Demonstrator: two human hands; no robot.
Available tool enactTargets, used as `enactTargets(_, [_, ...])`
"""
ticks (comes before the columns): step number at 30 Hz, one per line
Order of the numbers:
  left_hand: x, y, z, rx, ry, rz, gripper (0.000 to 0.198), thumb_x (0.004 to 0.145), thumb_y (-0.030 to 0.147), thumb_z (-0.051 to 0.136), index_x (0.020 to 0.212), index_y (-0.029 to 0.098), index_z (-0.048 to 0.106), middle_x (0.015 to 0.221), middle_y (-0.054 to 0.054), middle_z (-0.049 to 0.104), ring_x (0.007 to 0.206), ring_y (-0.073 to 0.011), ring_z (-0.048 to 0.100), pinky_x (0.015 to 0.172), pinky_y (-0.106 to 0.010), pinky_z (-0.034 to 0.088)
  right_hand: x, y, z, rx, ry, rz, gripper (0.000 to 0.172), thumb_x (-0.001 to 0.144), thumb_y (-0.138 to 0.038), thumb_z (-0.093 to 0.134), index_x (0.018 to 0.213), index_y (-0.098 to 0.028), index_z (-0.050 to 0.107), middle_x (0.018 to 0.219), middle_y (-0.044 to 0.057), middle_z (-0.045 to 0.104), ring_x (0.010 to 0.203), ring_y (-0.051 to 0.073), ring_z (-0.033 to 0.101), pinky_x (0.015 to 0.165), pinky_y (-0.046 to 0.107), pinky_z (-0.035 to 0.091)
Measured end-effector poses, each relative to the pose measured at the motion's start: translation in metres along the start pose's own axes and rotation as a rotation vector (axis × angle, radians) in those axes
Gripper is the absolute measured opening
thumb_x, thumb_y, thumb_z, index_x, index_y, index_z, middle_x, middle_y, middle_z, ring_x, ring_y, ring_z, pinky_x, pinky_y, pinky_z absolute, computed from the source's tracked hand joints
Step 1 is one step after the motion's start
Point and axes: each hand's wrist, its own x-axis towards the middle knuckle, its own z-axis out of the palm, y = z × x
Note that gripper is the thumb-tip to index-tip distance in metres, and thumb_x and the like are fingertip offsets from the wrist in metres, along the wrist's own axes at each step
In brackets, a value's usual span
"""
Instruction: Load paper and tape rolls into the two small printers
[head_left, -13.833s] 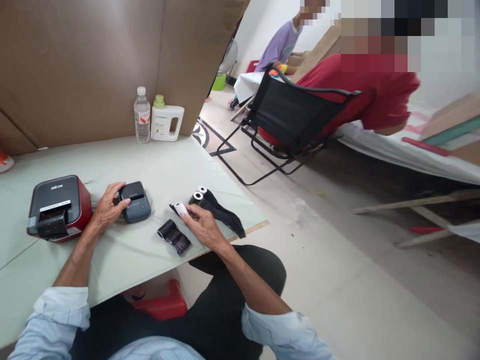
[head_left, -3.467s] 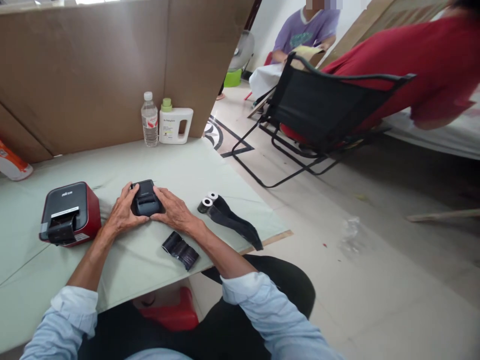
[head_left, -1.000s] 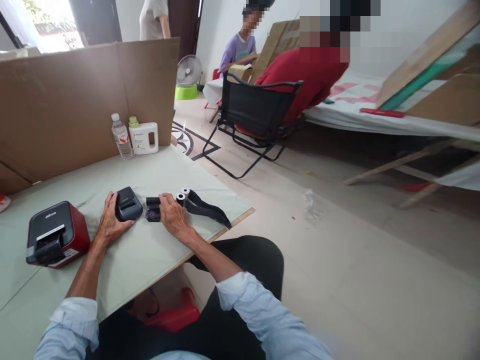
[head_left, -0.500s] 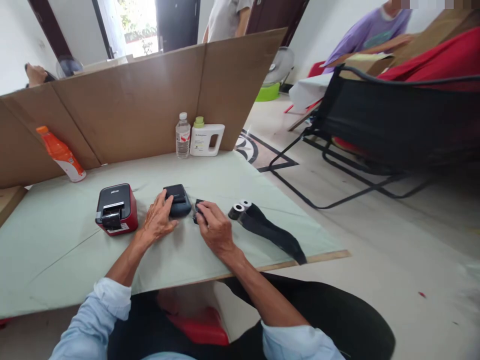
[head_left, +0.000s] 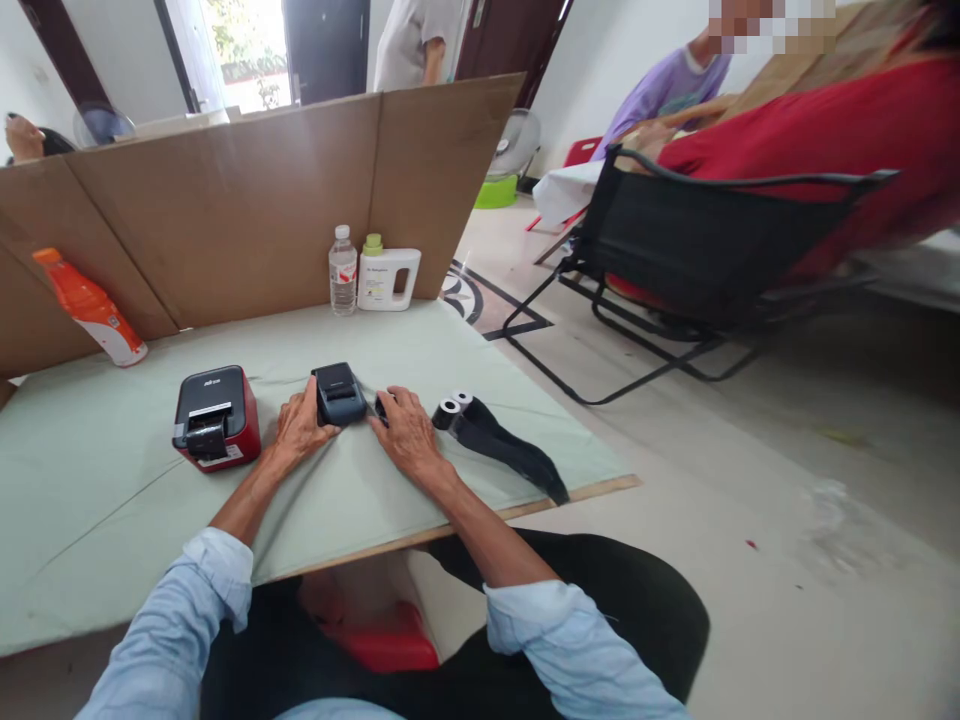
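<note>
A small dark portable printer (head_left: pixel 341 398) sits on the cloth-covered table. My left hand (head_left: pixel 301 425) is closed about its left side, fingers along the edge and thumb stretched along the front. To the printer's right, my right hand (head_left: pixel 407 425) bends over a small black object (head_left: pixel 382 408), mostly hidden beneath the fingers. Two black rolls with white cores (head_left: pixel 450 408) stand just beyond that hand, a long black strip (head_left: pixel 510 452) trailing from them to the table's front edge. On the left is a larger red and black label printer (head_left: pixel 216 418) with black tape at its slot.
Along the cardboard screen (head_left: pixel 262 210) stand an orange bottle (head_left: pixel 94 310), a clear water bottle (head_left: pixel 343 272) and a white jug (head_left: pixel 388 278). A black folding chair (head_left: pixel 697 225) with a person in red is at the right. Other people are behind.
My left hand has slid from the portable printer's top to its left side, and the printer has turned slightly. My right hand has spread lower over the black object. The view has shifted right.
</note>
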Motion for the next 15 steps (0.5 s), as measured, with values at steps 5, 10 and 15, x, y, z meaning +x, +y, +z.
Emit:
enactTargets(5, [0.005,0.011,0.014,0.018,0.049,0.008,0.104,0.083,0.04,0.073,0.168,0.022,0.015,0.151,-0.019,0.057,0.139,-0.0423,0.049,0.112,-0.057,0.037,-0.007,0.008,0.0,-0.085,0.079,0.023,0.019,0.093,-0.016,0.059,0.11,-0.018,0.067,0.119,0.015,0.065,0.109,0.03,0.055,0.094,0.041,0.047])
enactTargets(10, [0.008,0.026,0.023,0.013,0.055,-0.046,0.102,0.086,0.045,0.069,0.168,0.018,0.013,0.152,-0.022,0.057,0.136,-0.0445,0.046,0.111,-0.063,0.033,-0.014,0.011,-0.001,-0.151,0.101,0.004,0.023,0.091,-0.019,0.06,0.113,-0.018,0.068,0.121,0.014,0.066,0.11,0.03,0.054,0.093,0.04,0.045])
enactTargets(15, [0.002,0.024,0.026,0.036,0.04,-0.008,0.1,0.089,0.046,0.068,0.167,0.012,0.015,0.16,-0.025,0.047,0.145,-0.042,0.042,0.116,-0.062,0.031,-0.024,-0.002,-0.013,-0.14,0.161,-0.038,0.038,0.094,-0.027,0.06,0.13,-0.014,0.065,0.138,0.021,0.062,0.128,0.036,0.051,0.102,0.048,0.045])
